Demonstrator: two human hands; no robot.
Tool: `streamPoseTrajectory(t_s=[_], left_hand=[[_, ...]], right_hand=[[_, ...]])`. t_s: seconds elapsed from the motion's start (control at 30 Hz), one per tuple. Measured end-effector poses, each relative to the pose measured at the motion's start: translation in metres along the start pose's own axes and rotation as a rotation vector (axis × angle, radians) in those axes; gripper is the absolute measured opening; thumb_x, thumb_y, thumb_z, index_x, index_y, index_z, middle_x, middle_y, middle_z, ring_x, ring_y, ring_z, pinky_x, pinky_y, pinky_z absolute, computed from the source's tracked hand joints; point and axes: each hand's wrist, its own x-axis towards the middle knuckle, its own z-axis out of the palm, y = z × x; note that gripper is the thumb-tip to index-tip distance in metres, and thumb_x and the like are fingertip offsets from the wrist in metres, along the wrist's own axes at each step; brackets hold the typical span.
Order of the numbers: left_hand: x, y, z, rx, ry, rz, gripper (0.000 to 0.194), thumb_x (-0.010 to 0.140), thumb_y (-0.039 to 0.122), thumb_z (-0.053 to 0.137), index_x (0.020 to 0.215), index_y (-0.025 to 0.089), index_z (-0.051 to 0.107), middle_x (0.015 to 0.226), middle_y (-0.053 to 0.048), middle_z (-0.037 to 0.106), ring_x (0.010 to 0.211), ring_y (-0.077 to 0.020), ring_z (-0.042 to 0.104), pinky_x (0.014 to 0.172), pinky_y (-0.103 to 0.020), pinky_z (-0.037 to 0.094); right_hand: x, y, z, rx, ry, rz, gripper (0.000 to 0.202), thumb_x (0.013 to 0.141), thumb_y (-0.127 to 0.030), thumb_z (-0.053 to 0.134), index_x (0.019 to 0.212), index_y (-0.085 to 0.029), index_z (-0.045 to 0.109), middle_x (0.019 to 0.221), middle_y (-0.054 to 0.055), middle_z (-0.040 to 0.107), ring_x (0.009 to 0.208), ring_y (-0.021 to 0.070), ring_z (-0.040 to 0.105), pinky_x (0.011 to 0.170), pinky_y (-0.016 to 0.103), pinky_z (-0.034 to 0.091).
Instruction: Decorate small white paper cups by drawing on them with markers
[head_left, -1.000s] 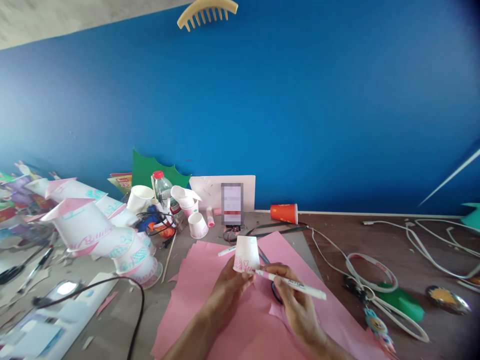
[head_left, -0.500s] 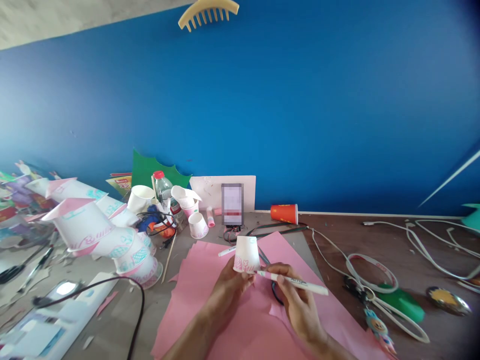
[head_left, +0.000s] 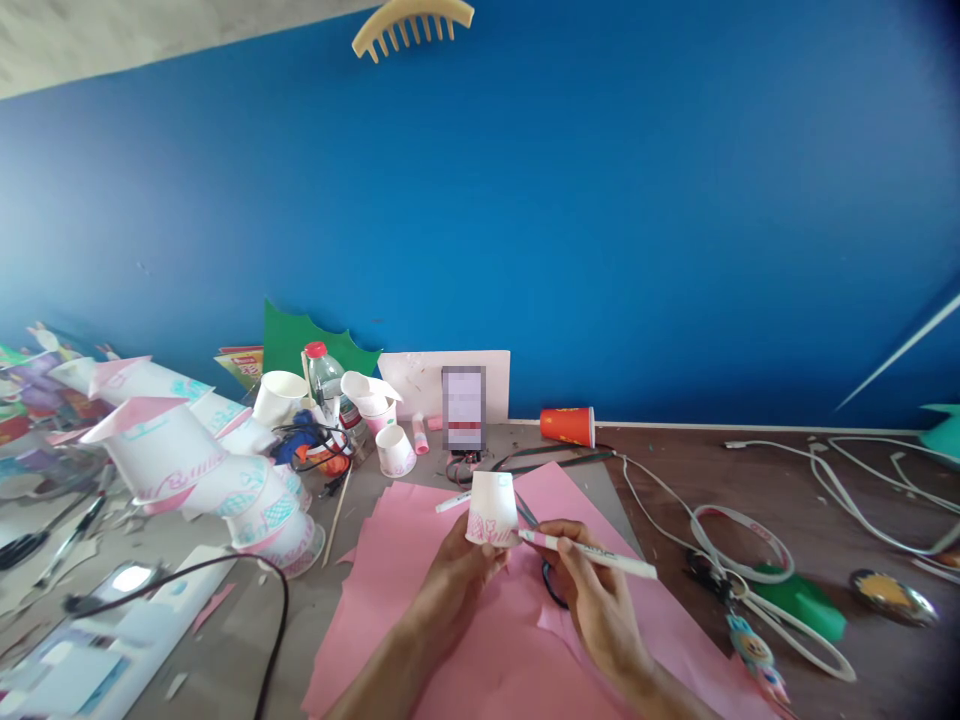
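Upside down in my left hand [head_left: 459, 575] is a white paper cup [head_left: 492, 505], gripped near its lower rim. Pink drawn patterns run along the bottom of its side, and a small teal mark shows near the top. My right hand [head_left: 589, 590] holds a white and pink marker [head_left: 600, 557] like a pen, its tip at the cup's lower right side. Under both hands lie sheets of pink paper [head_left: 390, 580]. Partly hidden behind the cup and my right hand is a pair of scissors [head_left: 553, 585]. Another white marker [head_left: 453, 502] rests on the paper beyond the cup.
Decorated stacked cups [head_left: 172, 450] stand at left. A small white cup [head_left: 395, 451], a red-capped bottle [head_left: 324, 372] and a propped phone [head_left: 464, 410] are at the back. An orange cup [head_left: 568, 427] lies sideways. White cables [head_left: 862, 480] and a keychain [head_left: 754, 650] are at right.
The marker tip has shifted slightly up and right along the cup's lower edge. My left hand keeps the cup in nearly the same place.
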Motion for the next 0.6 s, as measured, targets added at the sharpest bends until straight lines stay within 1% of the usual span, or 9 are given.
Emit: streamPoseTrajectory(t_s=[0.1, 0.2, 0.3, 0.43, 0.5, 0.6], left_hand=[[0.0003, -0.0006, -0.0014, 0.0, -0.012, -0.004, 0.047, 0.073, 0.033, 0.078, 0.116, 0.02, 0.065, 0.109, -0.011, 0.07, 0.103, -0.0253, 0.059, 0.092, -0.036, 0.04], [-0.0001, -0.0006, -0.0022, 0.006, -0.022, 0.002, 0.044, 0.075, 0.033, 0.076, 0.115, 0.019, 0.065, 0.109, -0.011, 0.07, 0.102, -0.0251, 0.06, 0.093, -0.037, 0.041], [-0.0001, -0.0002, -0.0021, 0.013, -0.033, 0.006, 0.042, 0.076, 0.033, 0.075, 0.115, 0.019, 0.065, 0.107, -0.012, 0.071, 0.103, -0.0257, 0.062, 0.095, -0.037, 0.041], [-0.0002, 0.0004, -0.0016, 0.009, -0.043, 0.004, 0.042, 0.075, 0.033, 0.076, 0.114, 0.019, 0.066, 0.107, -0.012, 0.072, 0.105, -0.0266, 0.062, 0.097, -0.038, 0.04], [-0.0003, -0.0001, -0.002, 0.004, -0.038, 0.003, 0.044, 0.074, 0.034, 0.077, 0.115, 0.02, 0.066, 0.109, -0.012, 0.072, 0.106, -0.0268, 0.062, 0.097, -0.038, 0.04], [0.0004, -0.0025, -0.0044, -0.017, -0.015, -0.008, 0.048, 0.072, 0.034, 0.079, 0.117, 0.02, 0.066, 0.11, -0.012, 0.071, 0.105, -0.0271, 0.062, 0.095, -0.038, 0.041]], right_hand=[[0.0011, 0.0021, -0.0025, 0.053, -0.036, 0.036, 0.032, 0.084, -0.053, 0.065, 0.087, -0.021, 0.069, 0.076, 0.004, 0.068, 0.067, 0.0189, 0.059, 0.059, 0.029, 0.046], [0.0008, 0.0006, -0.003, 0.027, -0.054, -0.002, 0.032, 0.084, -0.052, 0.065, 0.084, -0.021, 0.07, 0.078, 0.004, 0.067, 0.068, 0.0185, 0.058, 0.059, 0.029, 0.045], [0.0003, -0.0011, -0.0021, 0.001, -0.062, -0.054, 0.032, 0.083, -0.053, 0.066, 0.083, -0.021, 0.072, 0.083, 0.006, 0.068, 0.075, 0.0202, 0.06, 0.063, 0.029, 0.046], [0.0002, -0.0012, 0.0, -0.017, -0.048, -0.075, 0.034, 0.08, -0.055, 0.068, 0.081, -0.022, 0.073, 0.082, 0.006, 0.069, 0.077, 0.0204, 0.061, 0.067, 0.029, 0.048], [0.0004, -0.0004, 0.0008, -0.016, -0.04, -0.07, 0.034, 0.08, -0.055, 0.068, 0.08, -0.021, 0.073, 0.08, 0.006, 0.069, 0.074, 0.0199, 0.061, 0.066, 0.029, 0.048], [0.0019, 0.0012, 0.001, 0.02, -0.017, -0.014, 0.03, 0.082, -0.052, 0.068, 0.083, -0.022, 0.072, 0.074, 0.004, 0.067, 0.066, 0.0183, 0.061, 0.06, 0.029, 0.049]])
